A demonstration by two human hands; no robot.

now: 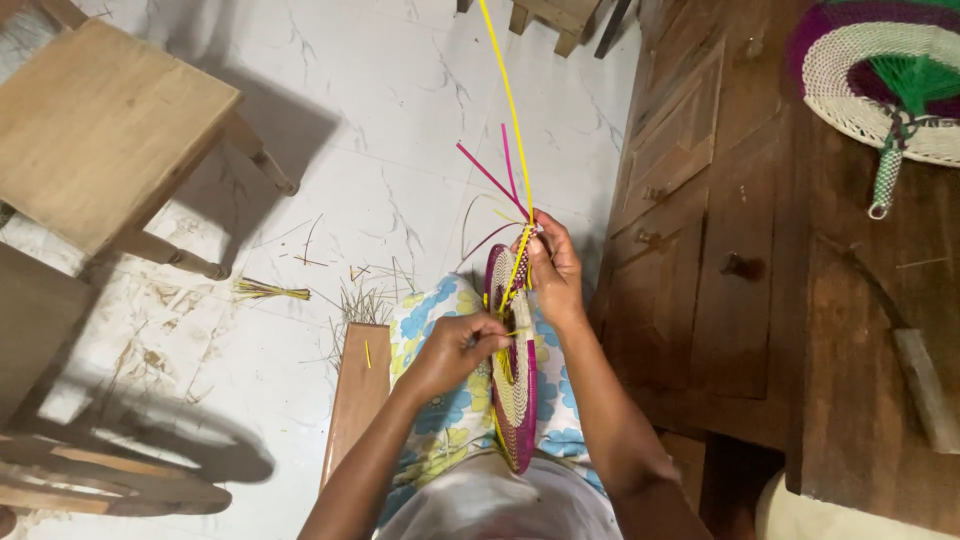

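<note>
Woven disc (516,400) magenta-cream; strands (508,100) yellow, magenta; cloth (440,400) blue-yellow floral.

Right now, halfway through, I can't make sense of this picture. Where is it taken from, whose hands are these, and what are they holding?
This is one picture from a camera worn on a person's head, looking down at their lap. No machine: two bare hands. The right hand pinches the top edge of a round woven fan, held on edge, where a long yellow strip and pink strips stick up. The left hand grips its side. A wooden stool stands on the tiled floor; a finished fan lies on the dark cabinet.
</note>
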